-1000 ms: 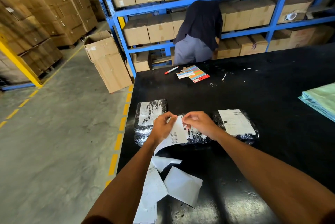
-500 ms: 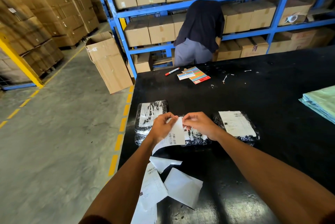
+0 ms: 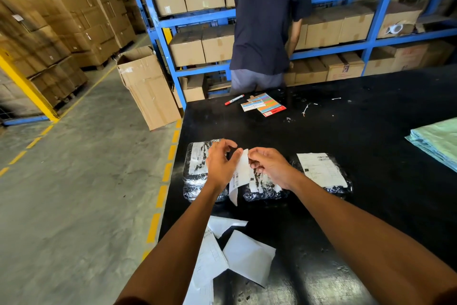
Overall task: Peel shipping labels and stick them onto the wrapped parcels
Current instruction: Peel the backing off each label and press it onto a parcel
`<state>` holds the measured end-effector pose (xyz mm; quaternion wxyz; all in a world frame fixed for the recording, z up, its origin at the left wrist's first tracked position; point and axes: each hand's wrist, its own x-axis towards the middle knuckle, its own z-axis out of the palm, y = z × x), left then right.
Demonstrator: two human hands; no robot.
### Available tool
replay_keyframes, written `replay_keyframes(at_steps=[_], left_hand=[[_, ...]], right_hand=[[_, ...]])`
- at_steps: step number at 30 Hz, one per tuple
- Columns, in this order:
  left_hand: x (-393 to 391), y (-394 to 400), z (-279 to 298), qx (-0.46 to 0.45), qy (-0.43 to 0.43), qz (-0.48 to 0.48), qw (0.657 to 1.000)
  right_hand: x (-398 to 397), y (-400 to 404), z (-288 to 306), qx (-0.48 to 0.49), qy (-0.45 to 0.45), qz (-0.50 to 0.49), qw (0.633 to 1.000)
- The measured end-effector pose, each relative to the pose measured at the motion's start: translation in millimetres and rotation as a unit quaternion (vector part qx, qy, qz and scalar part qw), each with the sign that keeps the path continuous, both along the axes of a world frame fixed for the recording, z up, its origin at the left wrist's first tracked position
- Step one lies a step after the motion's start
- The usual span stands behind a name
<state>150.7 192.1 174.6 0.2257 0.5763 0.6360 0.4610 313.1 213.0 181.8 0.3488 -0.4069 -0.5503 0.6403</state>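
Note:
Three parcels in clear wrap lie in a row on the black table (image 3: pixel 346 136). The left parcel (image 3: pixel 195 176) and the right parcel (image 3: pixel 331 181) each carry a white label. Above the middle parcel (image 3: pixel 264 188) I hold a white shipping label (image 3: pixel 241 173) upright by its top edge. My left hand (image 3: pixel 220 163) pinches its left side and my right hand (image 3: pixel 272 166) pinches its right corner. The label's lower end curls down over the table in front of the parcels.
Loose white sheets (image 3: pixel 247 255) lie on the table near me. A red marker (image 3: pixel 234 99) and colourful cards (image 3: pixel 265 106) sit at the far edge, a green stack (image 3: pixel 437 141) at the right. A person (image 3: pixel 267 23) stands at the blue shelving of cardboard boxes.
The view has tilted up. My hands have turned the label more edge-on and lifted it slightly. The person at the shelves has straightened up.

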Motion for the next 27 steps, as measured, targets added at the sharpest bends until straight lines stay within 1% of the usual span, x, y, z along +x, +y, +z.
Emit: replay_keyframes(at_steps=[1, 2, 4, 5, 7, 10, 15, 18, 21, 23, 25, 27], left_hand=[[2.1, 2.1, 3.5, 0.014, -0.014, 0.02, 1.0], [4.5, 3.5, 8.7, 0.015, -0.051, 0.023, 0.998], [8.7, 4.9, 19.6, -0.017, -0.118, -0.009, 0.993], [9.7, 5.4, 22.8, -0.03, -0.132, -0.029, 0.99], [11.3, 6.5, 26.4, -0.046, -0.15, -0.053, 0.986], [11.7, 8.6, 27.9, -0.061, -0.178, -0.054, 0.981], [9.6, 8.7, 29.8, -0.08, -0.201, -0.058, 0.975], [9.6, 9.1, 28.0, -0.089, -0.22, -0.044, 0.971], [12.5, 10.0, 29.1, -0.094, -0.25, -0.007, 0.964], [15.7, 9.5, 32.4, -0.104, -0.309, 0.023, 0.945], [18.3, 9.2, 34.7, -0.111, -0.391, 0.048, 0.912], [19.7, 9.1, 34.1, -0.115, -0.459, 0.063, 0.879]], right_hand=[[-1.4, 0.9, 1.0, 0.012, -0.012, -0.023, 1.0], [-2.6, 1.5, 2.3, 0.022, -0.024, -0.038, 0.999], [-3.6, 3.2, 4.2, 0.044, -0.043, -0.051, 0.997], [-4.4, 3.3, 5.5, 0.057, -0.048, -0.055, 0.996], [-5.7, 5.0, 6.2, 0.082, -0.059, -0.064, 0.993], [-6.3, 8.8, 6.2, 0.118, -0.087, -0.074, 0.986], [-4.7, 11.9, 7.1, 0.143, -0.125, -0.069, 0.979], [-6.4, 12.3, 6.9, 0.147, -0.136, -0.073, 0.977], [-9.7, 12.8, 7.3, 0.151, -0.154, -0.084, 0.973], [-12.8, 11.0, 7.5, 0.138, -0.126, -0.103, 0.977], [-15.1, 10.0, 6.0, 0.117, -0.107, -0.132, 0.978], [-16.1, 10.9, 1.5, 0.092, -0.098, -0.14, 0.981]])
